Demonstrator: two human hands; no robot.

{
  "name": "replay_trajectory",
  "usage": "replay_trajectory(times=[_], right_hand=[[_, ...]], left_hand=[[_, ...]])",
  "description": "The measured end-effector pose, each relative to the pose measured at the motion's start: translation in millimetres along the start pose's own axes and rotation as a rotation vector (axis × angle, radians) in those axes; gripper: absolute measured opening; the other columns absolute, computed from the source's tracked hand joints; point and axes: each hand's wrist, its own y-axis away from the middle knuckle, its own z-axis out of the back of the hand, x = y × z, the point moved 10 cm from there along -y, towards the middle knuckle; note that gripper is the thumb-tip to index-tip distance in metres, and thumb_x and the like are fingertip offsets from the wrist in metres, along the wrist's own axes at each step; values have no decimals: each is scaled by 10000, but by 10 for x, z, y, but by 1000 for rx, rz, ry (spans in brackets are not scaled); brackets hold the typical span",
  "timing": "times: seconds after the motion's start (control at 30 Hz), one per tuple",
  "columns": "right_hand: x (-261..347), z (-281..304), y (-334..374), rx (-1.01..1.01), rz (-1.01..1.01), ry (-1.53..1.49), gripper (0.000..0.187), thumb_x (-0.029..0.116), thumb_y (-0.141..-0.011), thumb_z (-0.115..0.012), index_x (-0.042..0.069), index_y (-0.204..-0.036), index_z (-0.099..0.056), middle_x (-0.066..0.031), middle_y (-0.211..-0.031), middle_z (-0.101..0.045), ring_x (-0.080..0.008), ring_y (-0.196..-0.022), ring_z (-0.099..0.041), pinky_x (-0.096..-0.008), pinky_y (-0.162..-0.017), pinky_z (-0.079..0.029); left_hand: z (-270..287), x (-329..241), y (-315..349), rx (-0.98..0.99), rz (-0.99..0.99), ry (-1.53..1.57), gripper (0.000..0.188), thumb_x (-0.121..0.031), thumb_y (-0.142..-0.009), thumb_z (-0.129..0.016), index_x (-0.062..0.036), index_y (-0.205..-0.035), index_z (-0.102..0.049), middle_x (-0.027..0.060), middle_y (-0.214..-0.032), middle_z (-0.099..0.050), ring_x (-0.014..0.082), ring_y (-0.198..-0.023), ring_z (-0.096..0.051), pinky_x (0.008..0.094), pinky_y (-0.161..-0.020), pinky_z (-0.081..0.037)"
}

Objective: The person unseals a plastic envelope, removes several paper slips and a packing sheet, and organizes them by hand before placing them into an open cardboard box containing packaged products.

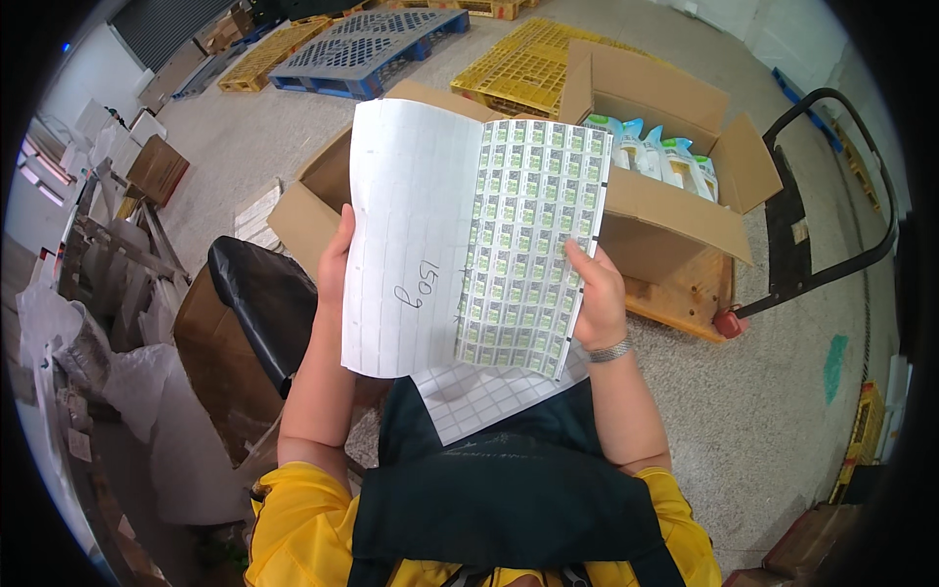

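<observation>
I hold two paper sheets up in front of me. My left hand (335, 256) grips the left edge of a white backing sheet (413, 235) with a faint grid and a handwritten mark. My right hand (598, 298), with a metal watch band at the wrist, grips the right edge of a sticker sheet (533, 240) covered with several rows of small green-and-white labels. The sticker sheet overlaps the white one. Another gridded white sheet (479, 396) lies on my lap, on a dark apron.
Behind the sheets stands an open cardboard box (675, 210) with spray bottles (665, 161) inside, on a wooden pallet. A black chair (264, 303) is at my left. Yellow and blue pallets (372, 44) lie on the grey floor. A pallet jack handle (831, 186) is at the right.
</observation>
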Motion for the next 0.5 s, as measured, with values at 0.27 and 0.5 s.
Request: replay_trajectory(times=[0.27, 0.5], right_hand=[[-22, 31, -8, -15, -19, -19, 354, 126, -952, -411, -35, -1267, -415, -145, -1210, -539, -222, -1052, -568, -349, -875, -484], [194, 120, 50, -43, 11, 72, 336, 121, -949, -425, -38, -1244, -439, -142, -1175, -561, -214, -1023, -583, -340, -857, -493]], left_hand=[[59, 46, -10, -7, 29, 42, 525, -399, -967, -327, -11, -1313, -403, 183, -1254, -510, 313, -1091, -545, 420, -909, -455], [474, -371, -1, -214, -150, -484, 393, -281, -962, -426, 16, -1214, -479, 187, -1110, -589, 260, -942, -625, 369, -755, -545]])
